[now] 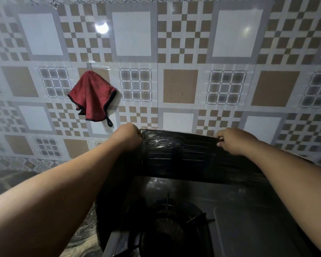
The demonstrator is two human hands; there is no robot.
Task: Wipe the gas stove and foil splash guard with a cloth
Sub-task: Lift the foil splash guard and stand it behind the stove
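Note:
A dark, shiny foil splash guard (180,154) stands upright behind the gas stove (239,219). My left hand (128,135) grips the guard's top left corner. My right hand (233,140) pinches its top edge further right. Below the guard sits the stove's round burner with its pan support (167,229). A red cloth with black trim (93,96) hangs from a hook on the wall, up and to the left of my left hand, and neither hand touches it.
A patterned tile wall (180,88) in brown, grey and white fills the background. A marbled counter top (82,238) shows at the lower left beside the stove. Light glare (101,27) reflects off the tiles.

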